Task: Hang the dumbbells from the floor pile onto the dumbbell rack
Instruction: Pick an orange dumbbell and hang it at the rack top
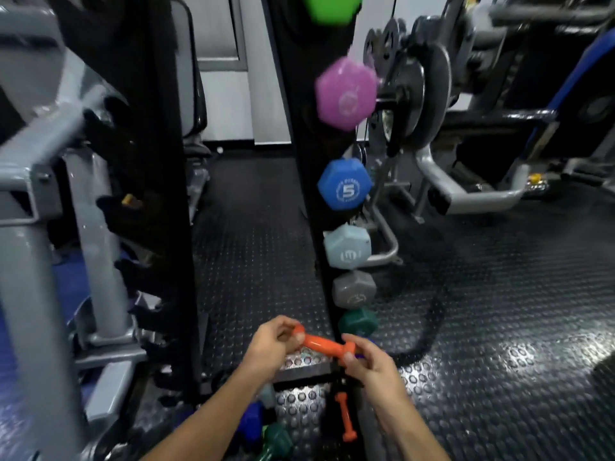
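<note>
Both hands grip a small orange rubber-coated dumbbell (324, 347) by its ends, left hand (271, 344) curled round one end, right hand (367, 366) pinching the other, level beside the foot of the tall black dumbbell rack (307, 161). A second orange dumbbell (346, 416) lies on the black studded floor mat (499, 327).

floor (499, 294): black studded rubber, glossy glare at right | wall (229, 104): pale panels at back | left: grey steel machine frame (30, 227) | right: weight plates (429, 98) on grey machine; blue pad (579, 71) at far right
</note>
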Motion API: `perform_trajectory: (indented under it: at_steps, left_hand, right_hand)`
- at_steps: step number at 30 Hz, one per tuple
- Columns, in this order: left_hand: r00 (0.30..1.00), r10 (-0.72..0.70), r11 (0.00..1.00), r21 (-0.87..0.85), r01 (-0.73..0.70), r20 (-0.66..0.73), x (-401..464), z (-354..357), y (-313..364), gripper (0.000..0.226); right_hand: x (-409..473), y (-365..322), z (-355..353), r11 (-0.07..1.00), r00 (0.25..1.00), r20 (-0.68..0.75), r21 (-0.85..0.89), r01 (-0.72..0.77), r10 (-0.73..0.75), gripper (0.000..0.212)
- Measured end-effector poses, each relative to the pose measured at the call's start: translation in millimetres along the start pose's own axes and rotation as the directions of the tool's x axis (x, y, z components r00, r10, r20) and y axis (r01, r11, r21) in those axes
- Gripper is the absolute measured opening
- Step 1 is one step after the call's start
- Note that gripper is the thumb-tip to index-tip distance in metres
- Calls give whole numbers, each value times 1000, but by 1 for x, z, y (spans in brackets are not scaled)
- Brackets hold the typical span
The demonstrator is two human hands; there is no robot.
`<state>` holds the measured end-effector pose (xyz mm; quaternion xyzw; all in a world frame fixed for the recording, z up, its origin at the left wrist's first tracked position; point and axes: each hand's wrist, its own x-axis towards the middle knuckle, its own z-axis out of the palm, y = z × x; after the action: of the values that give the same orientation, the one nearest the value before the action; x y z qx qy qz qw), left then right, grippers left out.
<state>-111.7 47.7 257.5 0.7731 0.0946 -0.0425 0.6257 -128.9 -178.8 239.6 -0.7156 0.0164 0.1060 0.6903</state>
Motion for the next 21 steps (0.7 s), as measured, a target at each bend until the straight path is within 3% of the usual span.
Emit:
perform_trajectory:
  at_steps: [6, 13, 18, 21]
  left_hand:
    - [982, 185, 975, -119, -189, -40, -22, -33, 97, 25]
    - [935, 337, 924, -152, -351, -111, -53, -64, 203, 32]
    - [892, 421, 874, -192, -447, -164, -73, -83, 273, 30]
    - [872, 452, 841, -235, -487, -188, -76, -90, 314, 30]
  right_hand:
    - [-4, -110, -3, 983, 980, 82, 24, 181, -182, 45]
    - [-13, -226, -7, 937, 930, 125, 4, 349, -347, 32]
    - [-35, -311, -11, 911, 883, 233, 49, 408, -408, 51]
    - [-40, -359, -16, 887, 842, 290, 61, 459, -455, 50]
